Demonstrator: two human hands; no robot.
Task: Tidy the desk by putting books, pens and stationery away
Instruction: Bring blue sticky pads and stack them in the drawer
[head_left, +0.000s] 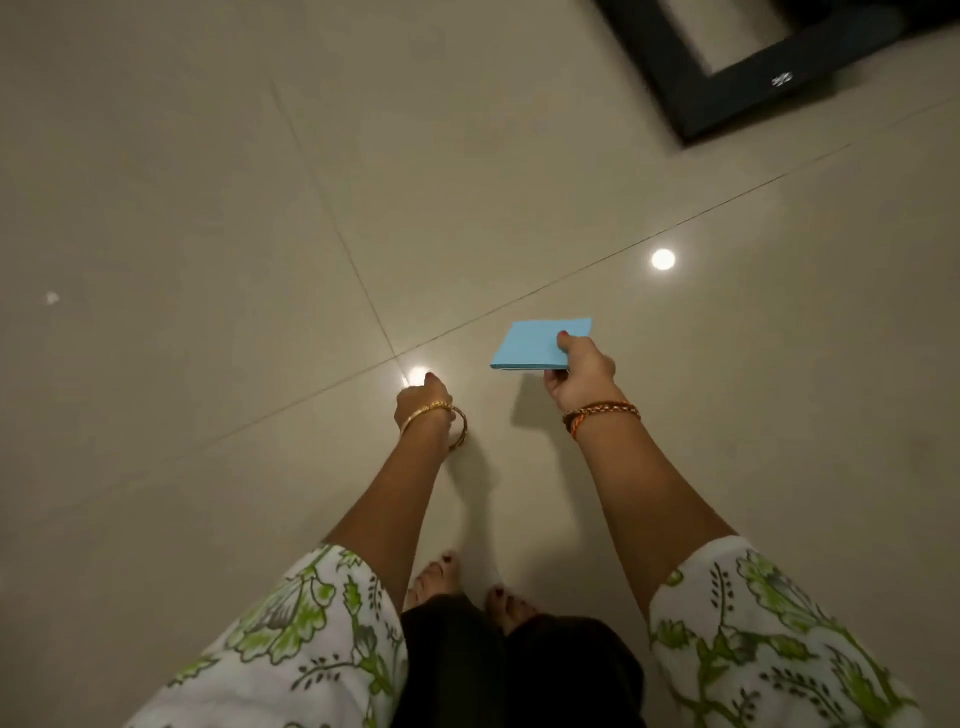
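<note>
A person stands barefoot on a glossy beige tiled floor (208, 208), both arms stretched forward and down. The right hand (579, 371) pinches a thin, flat, light-blue pad of paper (530, 345) at its near corner, carried in mid-air above the tiles. The left hand (422, 400) holds nothing visible; its fingers curl away from the camera, so their spread cannot be judged. A black rectangular furniture frame (670, 67) sits at upper right. No desk is in view, so this item appears mid-carry, not yet stowed, and the remaining work cannot be gauged.
</note>
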